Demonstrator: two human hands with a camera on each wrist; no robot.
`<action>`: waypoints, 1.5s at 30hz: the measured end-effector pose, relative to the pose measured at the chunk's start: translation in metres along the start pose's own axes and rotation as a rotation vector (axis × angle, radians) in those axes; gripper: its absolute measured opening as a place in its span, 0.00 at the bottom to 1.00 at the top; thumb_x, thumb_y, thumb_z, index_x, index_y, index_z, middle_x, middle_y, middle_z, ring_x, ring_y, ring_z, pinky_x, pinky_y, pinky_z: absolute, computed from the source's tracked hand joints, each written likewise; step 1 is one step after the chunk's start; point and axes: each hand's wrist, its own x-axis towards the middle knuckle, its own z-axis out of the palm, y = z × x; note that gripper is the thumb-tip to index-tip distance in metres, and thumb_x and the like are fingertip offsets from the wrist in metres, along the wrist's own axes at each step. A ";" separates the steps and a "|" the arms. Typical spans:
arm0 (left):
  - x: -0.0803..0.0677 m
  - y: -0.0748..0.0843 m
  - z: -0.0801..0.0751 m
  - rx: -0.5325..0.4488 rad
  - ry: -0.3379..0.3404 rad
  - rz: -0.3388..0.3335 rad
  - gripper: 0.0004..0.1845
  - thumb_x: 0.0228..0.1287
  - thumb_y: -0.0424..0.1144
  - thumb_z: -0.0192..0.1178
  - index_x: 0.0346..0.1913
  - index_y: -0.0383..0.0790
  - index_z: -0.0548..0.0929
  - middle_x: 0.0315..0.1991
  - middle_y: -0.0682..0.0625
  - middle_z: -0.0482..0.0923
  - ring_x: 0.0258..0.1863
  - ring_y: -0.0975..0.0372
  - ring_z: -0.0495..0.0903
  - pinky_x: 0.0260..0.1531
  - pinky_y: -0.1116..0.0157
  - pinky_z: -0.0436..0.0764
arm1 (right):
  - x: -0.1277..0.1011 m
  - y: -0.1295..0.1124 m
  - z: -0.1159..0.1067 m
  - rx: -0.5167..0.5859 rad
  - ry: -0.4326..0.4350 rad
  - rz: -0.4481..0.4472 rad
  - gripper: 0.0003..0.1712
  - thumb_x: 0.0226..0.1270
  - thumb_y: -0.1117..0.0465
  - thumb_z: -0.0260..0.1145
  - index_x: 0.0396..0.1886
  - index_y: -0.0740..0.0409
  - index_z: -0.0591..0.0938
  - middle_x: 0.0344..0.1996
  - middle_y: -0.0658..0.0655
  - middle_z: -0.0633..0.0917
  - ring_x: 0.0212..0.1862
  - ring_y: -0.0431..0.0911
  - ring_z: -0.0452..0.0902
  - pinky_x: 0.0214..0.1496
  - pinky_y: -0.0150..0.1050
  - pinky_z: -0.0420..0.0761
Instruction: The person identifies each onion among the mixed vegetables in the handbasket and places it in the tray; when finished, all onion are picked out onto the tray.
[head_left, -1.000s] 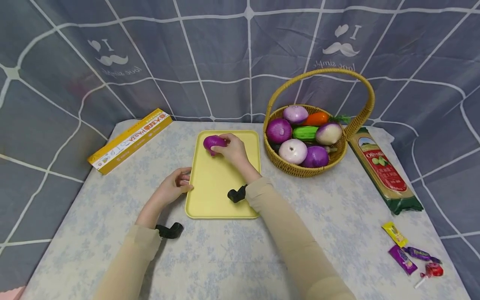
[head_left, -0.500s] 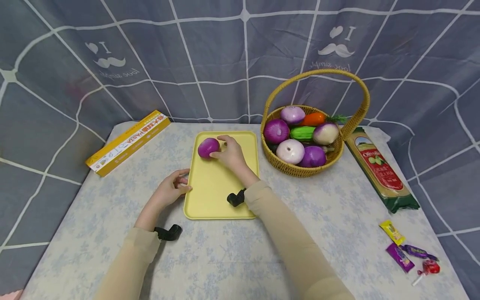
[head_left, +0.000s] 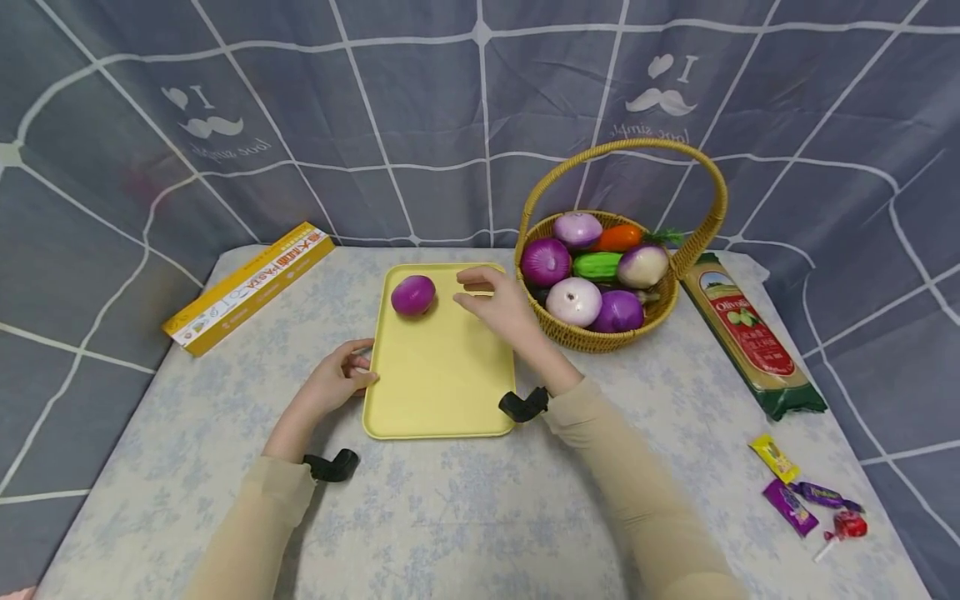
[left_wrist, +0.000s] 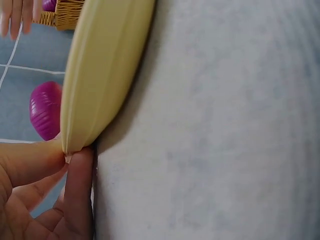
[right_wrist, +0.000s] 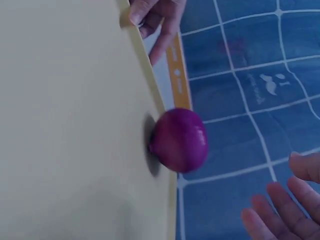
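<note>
At the near right, a red lollipop [head_left: 851, 524] lies beside three wrapped candies [head_left: 791, 507]; farther in, the left hand [head_left: 330, 385] pinches the left rim of the yellow tray [head_left: 435, 387] between thumb and fingers. The right hand [head_left: 507, 310], released with fingers slightly bent, is positioned over the tray's right side, apart from the purple onion [head_left: 413, 296], which rests near the tray's far left corner. The wicker basket [head_left: 581, 337] of vegetables stands to the tray's right, in front of the grid-patterned curtain [head_left: 420, 108].
</note>
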 end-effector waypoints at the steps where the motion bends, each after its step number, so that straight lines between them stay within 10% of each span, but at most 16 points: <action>1: 0.000 0.000 0.000 -0.001 0.001 0.003 0.34 0.69 0.32 0.59 0.75 0.37 0.60 0.46 0.41 0.71 0.37 0.58 0.73 0.35 0.67 0.83 | -0.003 0.000 -0.007 0.011 0.008 -0.014 0.18 0.64 0.62 0.70 0.52 0.60 0.83 0.51 0.59 0.86 0.54 0.50 0.82 0.55 0.39 0.83; 11: 0.000 0.000 0.001 -0.009 -0.008 0.007 0.34 0.70 0.32 0.59 0.75 0.36 0.59 0.47 0.40 0.71 0.36 0.59 0.72 0.35 0.67 0.82 | -0.028 0.012 -0.082 0.013 0.155 -0.031 0.17 0.69 0.59 0.66 0.54 0.63 0.83 0.49 0.62 0.86 0.51 0.49 0.82 0.56 0.36 0.80; 22: -0.001 0.000 -0.003 -0.011 -0.019 -0.002 0.34 0.71 0.32 0.58 0.76 0.37 0.57 0.49 0.40 0.71 0.38 0.58 0.72 0.37 0.67 0.83 | -0.040 0.033 -0.130 -0.031 0.239 0.032 0.20 0.70 0.57 0.65 0.56 0.65 0.80 0.52 0.65 0.83 0.43 0.28 0.77 0.52 0.22 0.75; 32: -0.003 0.001 -0.001 0.001 -0.017 0.001 0.34 0.71 0.33 0.57 0.76 0.37 0.58 0.50 0.39 0.71 0.39 0.56 0.73 0.38 0.66 0.83 | -0.040 0.053 -0.150 -0.118 0.073 0.093 0.30 0.69 0.51 0.66 0.64 0.62 0.75 0.61 0.64 0.78 0.64 0.55 0.73 0.69 0.49 0.72; 45: -0.004 0.001 0.000 -0.009 -0.017 0.019 0.33 0.72 0.32 0.56 0.76 0.36 0.58 0.50 0.38 0.72 0.39 0.57 0.73 0.39 0.67 0.84 | -0.031 0.061 -0.158 -0.289 -0.106 0.097 0.39 0.60 0.51 0.74 0.67 0.64 0.72 0.65 0.65 0.73 0.67 0.60 0.68 0.71 0.55 0.67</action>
